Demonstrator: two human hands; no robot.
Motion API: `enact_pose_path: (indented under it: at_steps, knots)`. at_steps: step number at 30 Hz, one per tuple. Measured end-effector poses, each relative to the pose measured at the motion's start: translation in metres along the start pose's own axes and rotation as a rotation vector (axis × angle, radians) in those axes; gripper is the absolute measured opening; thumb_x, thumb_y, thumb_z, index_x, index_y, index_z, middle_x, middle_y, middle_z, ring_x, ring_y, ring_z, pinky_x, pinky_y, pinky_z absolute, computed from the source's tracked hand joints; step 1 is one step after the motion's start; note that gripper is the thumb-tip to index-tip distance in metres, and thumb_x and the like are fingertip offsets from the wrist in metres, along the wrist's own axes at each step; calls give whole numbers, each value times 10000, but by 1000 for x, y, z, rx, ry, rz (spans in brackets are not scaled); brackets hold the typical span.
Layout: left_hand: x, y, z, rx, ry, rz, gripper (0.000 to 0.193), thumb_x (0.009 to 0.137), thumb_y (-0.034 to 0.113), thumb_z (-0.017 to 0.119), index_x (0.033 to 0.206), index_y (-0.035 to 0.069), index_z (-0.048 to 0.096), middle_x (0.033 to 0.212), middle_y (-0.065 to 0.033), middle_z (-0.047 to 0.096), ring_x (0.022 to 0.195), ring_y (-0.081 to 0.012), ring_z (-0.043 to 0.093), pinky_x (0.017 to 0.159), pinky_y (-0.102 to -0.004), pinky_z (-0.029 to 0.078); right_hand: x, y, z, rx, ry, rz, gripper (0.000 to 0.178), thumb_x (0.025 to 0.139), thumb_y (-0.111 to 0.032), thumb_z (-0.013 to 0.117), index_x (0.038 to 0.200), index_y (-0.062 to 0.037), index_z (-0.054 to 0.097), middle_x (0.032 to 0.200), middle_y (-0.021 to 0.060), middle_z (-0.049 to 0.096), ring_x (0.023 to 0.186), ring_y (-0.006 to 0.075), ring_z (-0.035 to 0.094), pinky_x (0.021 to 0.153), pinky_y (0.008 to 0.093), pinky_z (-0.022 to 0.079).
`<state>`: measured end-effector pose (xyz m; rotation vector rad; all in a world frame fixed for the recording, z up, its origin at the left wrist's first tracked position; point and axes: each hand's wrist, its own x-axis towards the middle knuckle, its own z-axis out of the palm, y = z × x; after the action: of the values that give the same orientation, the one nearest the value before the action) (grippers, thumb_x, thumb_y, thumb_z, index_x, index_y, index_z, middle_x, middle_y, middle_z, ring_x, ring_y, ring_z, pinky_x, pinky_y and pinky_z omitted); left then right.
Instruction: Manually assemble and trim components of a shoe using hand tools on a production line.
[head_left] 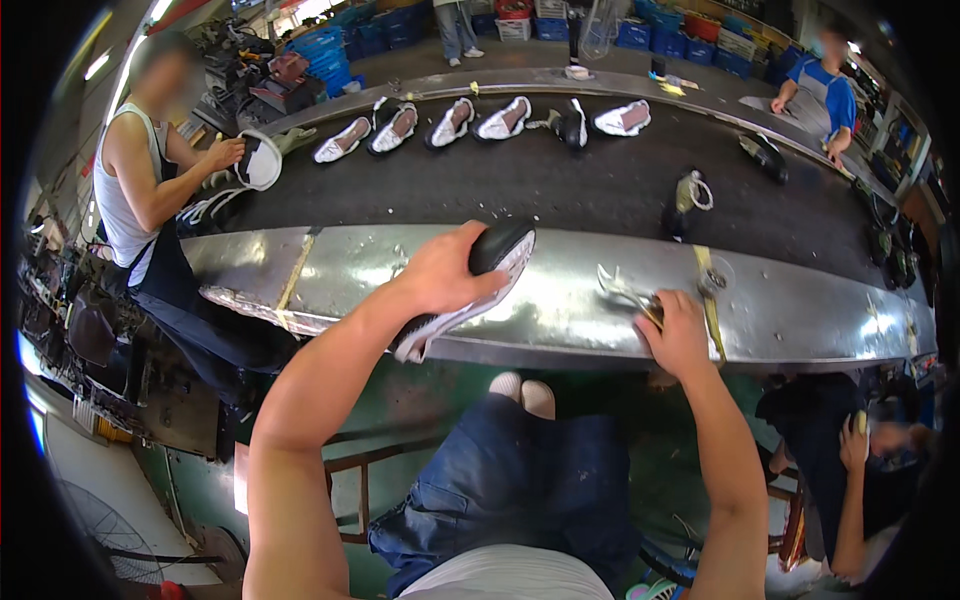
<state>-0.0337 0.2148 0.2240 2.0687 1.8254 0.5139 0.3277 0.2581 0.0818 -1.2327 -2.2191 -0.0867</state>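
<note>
Shoe [504, 246], one, in left grip [440, 272]; pincers [625, 291], one, in right grip [680, 332].

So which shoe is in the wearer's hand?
The black shoe with white edging, gripped by the left hand; the far row of shoes lies on the dark belt.

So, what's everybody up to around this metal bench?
The person wearing the camera grips a black and white shoe in the left hand, over the metal bench. The right hand has its fingers around the handle of a metal tool; whether it is lifted off the bench is hard to tell. Beyond, a row of shoes lies along the far side of a dark surface. At the left, a co-worker holds another black and white piece.
</note>
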Motion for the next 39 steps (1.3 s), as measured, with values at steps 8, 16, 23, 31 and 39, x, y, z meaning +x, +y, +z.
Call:
enact_pose_path:
  at_steps: [8,16,23,31,39]
  knots:
    - [151,-25,10,653,39,126,574,824,339,737,1250,20,522,1199,-159,613,1191,-321,553,999,-482,399,0,1,1,119,14,90,466,801,-312,774,1113,-10,607,1071,171,641,1024,383,577,919,475,444]
    - [244,-58,49,1086,336,417,588,930,307,616,1411,10,454,1290,-123,565,1268,-292,482,1119,-524,299,4,-3,-5,148,-1,108,448,765,-267,804,1084,-19,610,1044,160,651,1008,378,586,897,478,447]
    - [237,-59,84,800,-77,332,477,984,408,526,1206,4,651,1269,-173,613,1249,-399,513,1093,-523,362,9,-4,-3,141,-33,123,467,748,-268,807,1095,-32,603,1047,158,652,996,378,592,905,478,443]
    - [262,-179,8,69,905,257,245,891,197,647,1080,41,646,1090,-182,668,1035,-388,620,916,-471,503,15,-6,6,95,-56,117,505,711,-239,827,1105,-36,584,1037,172,615,979,398,575,892,495,446]
    - [325,-372,-20,-39,757,-794,1028,843,501,706,1514,-71,178,1590,-283,167,1388,-487,368,1156,-502,340,12,-6,7,101,-171,197,521,664,-177,810,1093,-16,562,1023,203,580,930,416,548,826,510,453]
